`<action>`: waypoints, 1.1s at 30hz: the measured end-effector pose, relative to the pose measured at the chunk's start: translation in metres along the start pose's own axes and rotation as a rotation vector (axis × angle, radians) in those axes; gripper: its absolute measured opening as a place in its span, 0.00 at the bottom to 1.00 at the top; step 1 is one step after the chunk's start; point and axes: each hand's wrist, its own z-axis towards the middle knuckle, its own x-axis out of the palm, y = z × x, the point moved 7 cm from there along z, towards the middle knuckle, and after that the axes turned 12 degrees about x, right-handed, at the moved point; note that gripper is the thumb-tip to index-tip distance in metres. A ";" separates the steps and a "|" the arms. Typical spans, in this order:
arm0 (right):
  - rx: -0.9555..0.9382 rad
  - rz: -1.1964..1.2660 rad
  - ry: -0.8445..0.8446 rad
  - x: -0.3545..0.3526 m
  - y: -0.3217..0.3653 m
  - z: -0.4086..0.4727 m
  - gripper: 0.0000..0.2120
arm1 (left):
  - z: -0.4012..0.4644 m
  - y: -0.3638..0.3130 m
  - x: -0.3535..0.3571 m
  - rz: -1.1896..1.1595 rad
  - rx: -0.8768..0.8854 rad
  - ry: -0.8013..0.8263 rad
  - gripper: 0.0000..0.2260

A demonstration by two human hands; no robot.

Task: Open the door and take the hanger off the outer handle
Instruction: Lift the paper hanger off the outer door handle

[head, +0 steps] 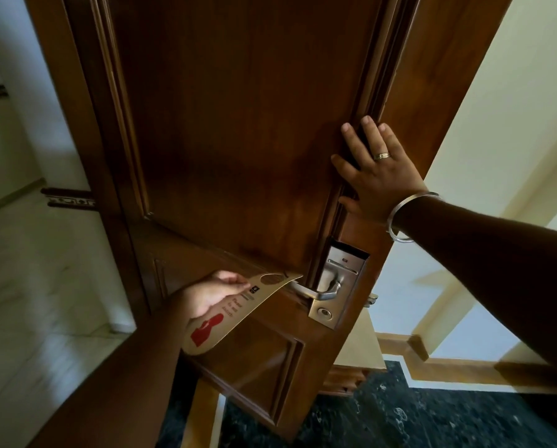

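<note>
The tan card hanger point(235, 313) carries small red script that seems to read "Please do not disturb", though it is blurred. Above the words sits a small black square mark, too small to read; below them, a red figure silhouette.

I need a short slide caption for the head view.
Left hand holds beige cardboard door hanger beside steel lever handle.

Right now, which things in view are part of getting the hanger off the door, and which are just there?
Part of the job:
- door, open
- door hanger, pinched in the left hand
- lever handle
- right hand, flat on the door

Just there:
- lock plate
- dark marble floor
- wooden skirting
</note>
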 end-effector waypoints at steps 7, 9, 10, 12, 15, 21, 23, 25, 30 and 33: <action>-0.011 -0.030 0.004 0.002 -0.002 0.000 0.36 | 0.014 -0.030 -0.011 0.146 0.107 0.005 0.09; -0.013 -0.031 0.005 0.003 -0.002 -0.001 0.36 | 0.016 -0.038 -0.012 0.199 0.123 0.012 0.07; -0.011 -0.027 0.007 0.004 -0.001 -0.001 0.36 | 0.017 -0.043 -0.013 0.234 0.130 0.010 0.07; 0.003 -0.013 0.007 0.004 0.001 -0.001 0.36 | 0.022 -0.050 -0.015 0.279 0.135 0.012 0.06; 0.026 0.037 0.006 0.004 0.002 0.000 0.36 | 0.032 -0.065 -0.015 0.299 0.149 -0.004 0.07; 0.029 0.065 0.043 0.010 0.007 -0.003 0.37 | 0.029 -0.086 0.005 0.250 0.242 0.059 0.08; 0.026 0.098 0.081 0.012 0.010 -0.005 0.36 | 0.013 -0.083 0.013 0.166 0.280 0.080 0.11; 0.013 0.144 0.125 0.011 0.016 -0.012 0.35 | -0.008 -0.078 0.022 0.046 0.332 0.048 0.13; -0.031 0.516 0.272 0.000 0.047 -0.033 0.34 | -0.059 -0.063 0.042 -0.111 0.454 -0.109 0.15; -0.049 0.957 0.398 -0.009 0.062 -0.045 0.28 | -0.075 -0.061 0.049 -0.150 0.488 -0.203 0.13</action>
